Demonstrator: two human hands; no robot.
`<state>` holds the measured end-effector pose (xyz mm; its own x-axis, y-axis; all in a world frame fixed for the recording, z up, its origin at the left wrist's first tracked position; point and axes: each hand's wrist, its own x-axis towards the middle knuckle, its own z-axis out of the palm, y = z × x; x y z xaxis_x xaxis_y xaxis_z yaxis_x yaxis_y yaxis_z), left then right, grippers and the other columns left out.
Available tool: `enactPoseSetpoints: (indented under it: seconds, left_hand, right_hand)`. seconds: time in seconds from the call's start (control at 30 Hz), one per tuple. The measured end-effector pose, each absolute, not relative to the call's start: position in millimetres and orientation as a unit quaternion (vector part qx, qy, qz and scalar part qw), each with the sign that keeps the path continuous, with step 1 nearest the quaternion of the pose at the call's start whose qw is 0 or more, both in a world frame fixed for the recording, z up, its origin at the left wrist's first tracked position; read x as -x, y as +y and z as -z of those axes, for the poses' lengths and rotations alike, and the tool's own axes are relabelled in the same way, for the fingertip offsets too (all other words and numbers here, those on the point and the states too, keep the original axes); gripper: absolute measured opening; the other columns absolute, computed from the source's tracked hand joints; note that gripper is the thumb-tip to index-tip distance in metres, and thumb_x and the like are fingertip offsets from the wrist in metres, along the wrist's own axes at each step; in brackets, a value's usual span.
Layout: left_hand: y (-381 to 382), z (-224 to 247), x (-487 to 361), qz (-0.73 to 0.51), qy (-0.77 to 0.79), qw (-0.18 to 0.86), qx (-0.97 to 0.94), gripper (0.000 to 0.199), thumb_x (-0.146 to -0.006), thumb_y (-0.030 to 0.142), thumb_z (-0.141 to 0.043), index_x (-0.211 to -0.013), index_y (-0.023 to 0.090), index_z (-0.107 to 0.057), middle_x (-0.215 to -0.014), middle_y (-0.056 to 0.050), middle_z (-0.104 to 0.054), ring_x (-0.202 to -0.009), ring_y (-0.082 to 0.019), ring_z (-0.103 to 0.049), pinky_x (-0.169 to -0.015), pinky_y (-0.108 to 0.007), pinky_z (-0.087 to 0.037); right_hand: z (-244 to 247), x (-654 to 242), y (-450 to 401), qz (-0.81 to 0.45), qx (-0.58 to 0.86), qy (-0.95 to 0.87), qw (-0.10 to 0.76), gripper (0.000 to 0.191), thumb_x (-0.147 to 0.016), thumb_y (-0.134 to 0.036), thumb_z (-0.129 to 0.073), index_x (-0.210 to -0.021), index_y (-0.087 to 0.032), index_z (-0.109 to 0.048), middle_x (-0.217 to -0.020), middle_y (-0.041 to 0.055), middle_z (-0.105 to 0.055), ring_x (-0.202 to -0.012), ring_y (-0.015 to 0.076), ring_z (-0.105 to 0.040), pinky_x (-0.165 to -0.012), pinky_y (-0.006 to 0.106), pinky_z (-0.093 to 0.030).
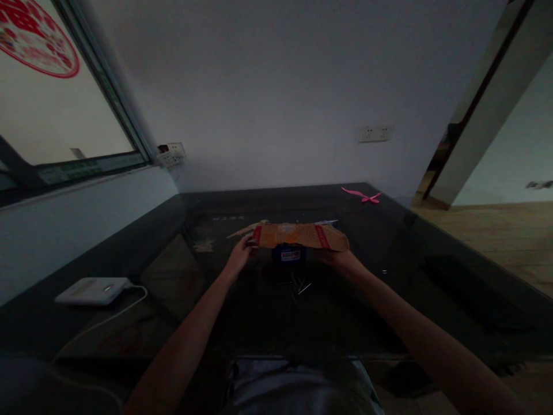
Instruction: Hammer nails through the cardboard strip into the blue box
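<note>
Two hands are at the ends of a brown printed piece [298, 235] with red stripes, over the middle of the dark desk [259, 331]. The left hand [240, 253] has its fingers clamped on the left end. The right hand [339, 259] is at the right end, but its fingers are mostly hidden, so I cannot tell how they sit. A blue thing [290, 255] with a label shows just under the brown piece. Thin shiny bits [305, 289] lie nearer the person. Far off at the back right lies a pink ribbon [370, 199].
</note>
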<state>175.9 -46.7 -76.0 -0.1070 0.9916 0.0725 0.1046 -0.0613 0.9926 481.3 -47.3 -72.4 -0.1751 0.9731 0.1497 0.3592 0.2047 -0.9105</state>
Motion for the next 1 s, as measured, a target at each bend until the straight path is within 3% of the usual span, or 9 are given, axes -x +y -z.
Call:
enactPoseSetpoints:
  seconds: [0.07, 0.2, 0.33, 0.4, 0.5, 0.63, 0.83, 1.0]
  left_hand:
    - [-48.3, 67.7, -169.8, -0.56, 0.508, 0.456, -0.469, 0.042, -0.077, 0.03, -0.052, -0.115, 0.013, -0.052, -0.092, -0.009, -0.065, -0.072, -0.016, -0.063, -0.067, -0.029, -0.048]
    - [-56.4, 56.7, -174.4, -0.585, 0.473, 0.483, -0.447, 0.05, -0.08, 0.048, -0.048, -0.115, 0.012, -0.053, -0.076, -0.006, -0.065, -0.062, -0.013, -0.059, -0.058, -0.023, -0.045]
    - [-62.1, 52.3, -187.3, -0.578, 0.477, 0.47, -0.467, 0.054, -0.074, 0.043, -0.06, -0.119, 0.014, -0.05, -0.075, -0.004, -0.063, -0.058, -0.011, -0.056, -0.054, -0.021, -0.043]
    - [-63.9, 51.8, -191.7, -0.582, 0.478, 0.459, -0.472, 0.056, -0.07, 0.037, -0.065, -0.119, 0.015, -0.049, -0.078, -0.004, -0.063, -0.059, -0.011, -0.056, -0.054, -0.021, -0.043]
    - [-65.9, 52.0, -194.9, -0.597, 0.474, 0.442, -0.472, 0.056, -0.069, 0.032, -0.065, -0.12, 0.016, -0.047, -0.079, -0.004, -0.063, -0.061, -0.011, -0.057, -0.056, -0.021, -0.044]
    - [-67.3, 52.3, -196.1, -0.613, 0.465, 0.422, -0.479, 0.061, -0.068, 0.03, -0.066, -0.123, 0.017, -0.044, -0.085, -0.005, -0.064, -0.064, -0.011, -0.057, -0.058, -0.021, -0.045]
    - [-69.4, 51.2, -197.9, -0.616, 0.453, 0.422, -0.487, 0.057, -0.068, 0.028, -0.065, -0.121, 0.017, -0.047, -0.08, -0.003, -0.063, -0.062, -0.011, -0.057, -0.055, -0.02, -0.043]
    - [-72.7, 49.6, -200.0, -0.622, 0.459, 0.417, -0.478, 0.051, -0.068, 0.024, -0.063, -0.117, 0.016, -0.049, -0.074, -0.002, -0.062, -0.058, -0.009, -0.054, -0.053, -0.019, -0.041]
  right_hand:
    - [65.4, -489.7, -44.7, -0.442, 0.483, -0.603, 0.456, 0.051, -0.079, -0.015, -0.05, -0.129, -0.016, -0.041, -0.121, 0.0135, -0.059, -0.101, 0.0233, -0.061, -0.081, 0.039, -0.052]
    - [49.2, -504.5, -38.0, -0.533, 0.491, -0.472, 0.502, 0.039, -0.09, -0.025, -0.036, -0.125, -0.011, -0.045, -0.12, 0.0164, -0.059, -0.1, 0.0223, -0.062, -0.075, 0.034, -0.055]
    - [38.8, -512.3, -34.8, -0.546, 0.51, -0.453, 0.486, 0.053, -0.094, -0.043, -0.017, -0.123, -0.01, -0.047, -0.11, 0.018, -0.063, -0.094, 0.0223, -0.064, -0.072, 0.035, -0.055]
    - [36.8, -512.5, -35.4, -0.556, 0.505, -0.455, 0.478, 0.05, -0.094, -0.042, -0.022, -0.121, -0.011, -0.05, -0.111, 0.0164, -0.064, -0.093, 0.0211, -0.064, -0.074, 0.034, -0.054]
    - [37.3, -511.0, -36.8, -0.575, 0.468, -0.454, 0.494, 0.032, -0.087, -0.025, -0.044, -0.117, -0.016, -0.054, -0.116, 0.0104, -0.062, -0.093, 0.0176, -0.064, -0.078, 0.03, -0.053]
    - [42.2, -511.7, -36.0, -0.615, 0.411, -0.399, 0.542, 0.037, -0.073, -0.008, -0.057, -0.108, -0.021, -0.058, -0.1, 0.0039, -0.068, -0.079, 0.0146, -0.066, -0.073, 0.026, -0.054]
    - [51.1, -508.5, -29.7, -0.625, 0.409, -0.358, 0.561, 0.043, -0.069, -0.007, -0.062, -0.108, -0.025, -0.057, -0.083, 0.0004, -0.07, -0.068, 0.015, -0.066, -0.065, 0.028, -0.055]
    - [52.9, -504.7, -25.0, -0.614, 0.401, -0.375, 0.567, 0.032, -0.073, -0.011, -0.061, -0.103, -0.022, -0.061, -0.088, 0.0022, -0.071, -0.073, 0.015, -0.066, -0.071, 0.029, -0.055]
